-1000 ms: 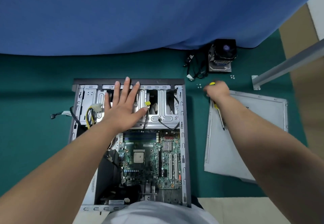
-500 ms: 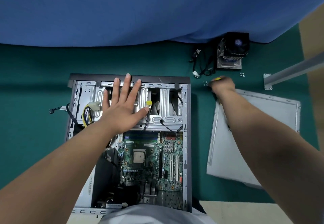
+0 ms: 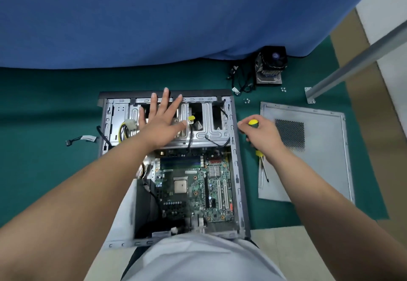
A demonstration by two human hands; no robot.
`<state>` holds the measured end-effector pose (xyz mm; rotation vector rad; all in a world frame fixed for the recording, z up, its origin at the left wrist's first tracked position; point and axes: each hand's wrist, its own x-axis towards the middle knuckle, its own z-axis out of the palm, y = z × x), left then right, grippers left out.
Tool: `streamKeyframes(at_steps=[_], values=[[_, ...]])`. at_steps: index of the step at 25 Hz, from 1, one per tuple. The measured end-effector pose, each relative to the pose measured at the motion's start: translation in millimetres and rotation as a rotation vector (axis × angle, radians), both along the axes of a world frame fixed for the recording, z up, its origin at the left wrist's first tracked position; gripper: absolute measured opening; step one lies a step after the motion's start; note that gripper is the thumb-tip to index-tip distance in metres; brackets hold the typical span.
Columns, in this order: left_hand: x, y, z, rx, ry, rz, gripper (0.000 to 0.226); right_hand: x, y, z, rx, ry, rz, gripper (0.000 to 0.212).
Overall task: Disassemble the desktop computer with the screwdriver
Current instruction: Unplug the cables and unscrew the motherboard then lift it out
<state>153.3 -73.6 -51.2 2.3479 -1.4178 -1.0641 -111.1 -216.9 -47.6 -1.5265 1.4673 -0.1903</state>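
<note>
The open desktop computer case point(image 3: 239, 170) lies on its side on the green mat, with the motherboard point(image 3: 193, 188) exposed. My left hand point(image 3: 161, 121) lies flat, fingers spread, on the metal drive cage point(image 3: 207, 124) at the case's far end. My right hand point(image 3: 261, 134) is just right of the case and grips a yellow-and-black screwdriver point(image 3: 262, 164). The yellow cap shows above my fingers and the shaft points down toward me over the removed side panel point(image 3: 319, 155).
A removed CPU cooler with fan point(image 3: 271, 66) and loose black cables point(image 3: 241, 80) lie at the far right by the blue cloth. Small screws point(image 3: 246, 100) sit on the mat beyond the panel. A metal post point(image 3: 352, 65) stands at right. A loose cable point(image 3: 81, 138) trails left of the case.
My right hand has pulled back with the screwdriver from the screws on the mat toward me, to beside the case's right wall. My left hand has stayed on the drive cage.
</note>
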Motion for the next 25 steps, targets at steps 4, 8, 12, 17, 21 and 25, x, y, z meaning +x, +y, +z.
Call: streamKeyframes(at_steps=[4,8,12,17,21,25], values=[[17.8,35.6,13.8,-0.264,0.053,-0.032,0.055,-3.6,57.2,14.2,-0.196,0.111,0.110,0.029],[28.6,98.4,6.2,-0.417,-0.298,-0.221,0.042,-1.7,87.3,14.2,-0.356,0.339,0.207,0.053],[50.6,135.6,-8.6,-0.321,-0.462,-0.228,0.058,7.7,95.5,18.7,-0.370,0.424,0.156,0.049],[61.5,146.6,-16.6,-0.310,-0.553,-0.265,0.070,11.1,100.5,24.1,-0.338,0.470,0.154,0.050],[58.6,148.8,-16.5,-0.321,-0.557,-0.221,0.069,13.2,108.1,42.3,-0.295,0.444,0.175,0.049],[43.4,143.9,-1.6,-0.383,-0.460,-0.181,0.058,31.0,120.0,79.7,-0.439,0.307,0.141,0.035]])
